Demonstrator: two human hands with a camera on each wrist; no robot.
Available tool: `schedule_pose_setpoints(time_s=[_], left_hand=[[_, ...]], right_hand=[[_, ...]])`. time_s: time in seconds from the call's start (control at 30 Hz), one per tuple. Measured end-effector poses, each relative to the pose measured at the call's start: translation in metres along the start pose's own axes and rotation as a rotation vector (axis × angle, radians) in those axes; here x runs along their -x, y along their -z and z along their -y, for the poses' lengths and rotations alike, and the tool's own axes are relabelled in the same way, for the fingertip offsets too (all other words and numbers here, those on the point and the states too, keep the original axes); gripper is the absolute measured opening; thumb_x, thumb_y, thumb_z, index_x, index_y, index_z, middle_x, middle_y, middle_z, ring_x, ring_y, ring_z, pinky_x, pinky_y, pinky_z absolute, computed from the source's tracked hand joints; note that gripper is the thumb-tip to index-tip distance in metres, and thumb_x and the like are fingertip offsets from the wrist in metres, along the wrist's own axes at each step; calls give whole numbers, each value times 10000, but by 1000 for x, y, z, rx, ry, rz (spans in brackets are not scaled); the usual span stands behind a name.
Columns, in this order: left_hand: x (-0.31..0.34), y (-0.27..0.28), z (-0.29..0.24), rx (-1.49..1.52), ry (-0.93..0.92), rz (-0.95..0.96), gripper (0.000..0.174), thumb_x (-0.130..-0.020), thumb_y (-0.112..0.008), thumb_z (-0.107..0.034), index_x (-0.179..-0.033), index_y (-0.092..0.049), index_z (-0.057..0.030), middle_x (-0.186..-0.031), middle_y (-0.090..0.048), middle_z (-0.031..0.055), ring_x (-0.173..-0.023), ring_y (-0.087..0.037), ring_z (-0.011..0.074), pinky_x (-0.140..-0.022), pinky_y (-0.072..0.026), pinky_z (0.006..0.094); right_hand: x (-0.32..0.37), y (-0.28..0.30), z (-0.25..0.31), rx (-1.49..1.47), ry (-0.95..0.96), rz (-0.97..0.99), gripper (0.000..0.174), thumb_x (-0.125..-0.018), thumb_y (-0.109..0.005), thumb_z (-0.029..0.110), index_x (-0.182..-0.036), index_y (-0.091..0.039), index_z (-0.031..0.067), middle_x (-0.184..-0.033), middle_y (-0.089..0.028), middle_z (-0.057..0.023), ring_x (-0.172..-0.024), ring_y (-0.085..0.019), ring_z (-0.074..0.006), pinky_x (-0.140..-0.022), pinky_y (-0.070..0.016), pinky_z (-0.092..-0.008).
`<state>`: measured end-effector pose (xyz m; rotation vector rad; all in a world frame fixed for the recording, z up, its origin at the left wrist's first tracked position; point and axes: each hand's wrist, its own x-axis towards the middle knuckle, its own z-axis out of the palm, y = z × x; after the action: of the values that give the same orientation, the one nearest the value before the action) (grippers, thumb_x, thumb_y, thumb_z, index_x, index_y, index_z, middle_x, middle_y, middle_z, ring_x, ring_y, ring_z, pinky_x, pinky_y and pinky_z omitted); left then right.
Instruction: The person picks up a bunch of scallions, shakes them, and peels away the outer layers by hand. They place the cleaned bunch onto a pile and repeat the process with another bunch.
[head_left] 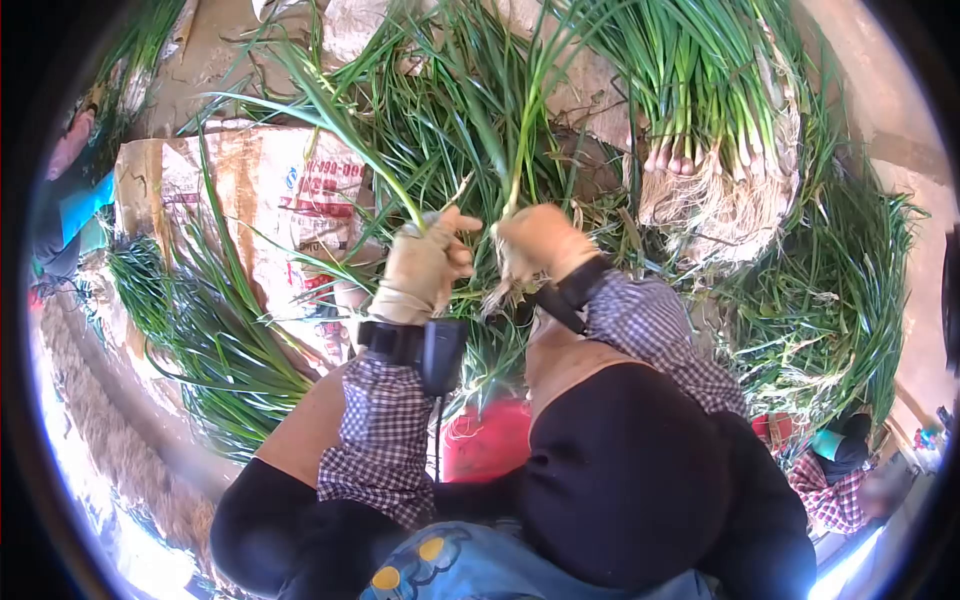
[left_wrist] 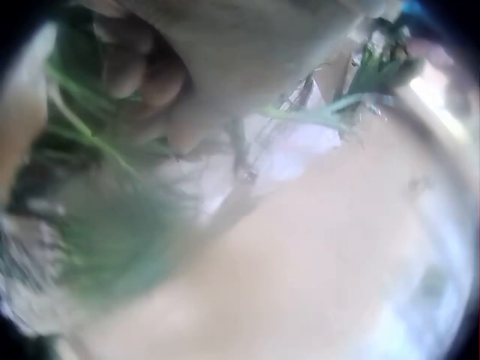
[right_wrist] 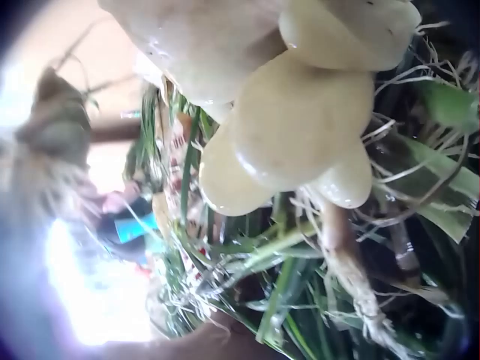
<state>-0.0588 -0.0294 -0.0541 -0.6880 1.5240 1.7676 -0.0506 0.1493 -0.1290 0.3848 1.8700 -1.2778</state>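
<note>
I see both hands gloved and raised in front of the knees, close together but not touching. My right hand (head_left: 540,243) is curled tight round a spring onion (head_left: 518,150) near its base. The green top runs straight up from the fist and the root tuft (head_left: 497,292) hangs out just below it. In the right wrist view the gloved fingers (right_wrist: 300,127) are bunched, and the pale bulb end (right_wrist: 346,259) with stringy roots pokes out under them. My left hand (head_left: 425,268) is mostly closed, thumb and fingers pinching a long leaf (head_left: 345,130) that slants up and to the left. I can't tell whether that leaf belongs to the same onion. The left wrist view is badly blurred, showing only curled fingers and green streaks. Loose onion greens (head_left: 200,330) lie all around on the ground. A tied bundle (head_left: 700,190) with its roots facing me sits to the upper right, well apart from the hands. A printed sack (head_left: 265,190) lies flat to the left under some greens. A red tub (head_left: 487,440) sits between the knees, below the hands. Another person in a checked sleeve (head_left: 828,495) is at the lower right edge.
</note>
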Motion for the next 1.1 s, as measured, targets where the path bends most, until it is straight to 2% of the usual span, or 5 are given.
schedule_pose_setpoints(time_s=[0.1, 0.17, 0.53, 0.9, 1.1], left_hand=[[5, -21, 14, -141, -24, 134, 372, -936, -491, -356, -1132, -574, -51, -755, -604, 37, -765, -587, 114, -699, -486, 230], [4, -31, 22, -76, -63, 409, 336, -941, -482, -343, -1113, -585, -73, -754, -601, 30, -737, -573, 116, -663, -465, 232], [12, -14, -40, -90, -193, 22, 272, -922, -532, -292, -1023, -650, -68, -628, -555, -15, -563, -550, 87, -504, -440, 208], [15, -76, 10, 274, 55, 186, 174, -924, -514, -148, -1001, -595, -13, -723, -631, 30, -577, -571, 104, -527, -467, 209], [18, -70, 0, 76, 47, 315, 187, -917, -535, -181, -957, -603, -12, -709, -613, 40, -596, -578, 112, -526, -469, 217]], right_hand=[[39, 47, 23, -577, -30, 32, 319, -843, -641, 301, -845, -652, -18, -683, -661, -123, -481, -602, -160, -458, -482, -262], [42, 42, 29, -135, 341, -31, 312, -841, -648, 315, -848, -667, 3, -669, -643, -82, -471, -567, -138, -476, -463, -270], [-59, 69, 22, 311, -203, -154, 405, -870, -514, 404, -977, -643, 35, -816, -680, -145, -703, -661, -270, -717, -484, -408], [40, 62, 37, -884, 39, 103, 332, -862, -607, 336, -890, -650, 8, -530, -541, 6, -409, -410, -62, -415, -312, -188], [46, 58, 57, 103, 355, -312, 345, -829, -635, 381, -687, -618, 67, -549, -559, -37, -485, -528, -173, -477, -400, -332]])
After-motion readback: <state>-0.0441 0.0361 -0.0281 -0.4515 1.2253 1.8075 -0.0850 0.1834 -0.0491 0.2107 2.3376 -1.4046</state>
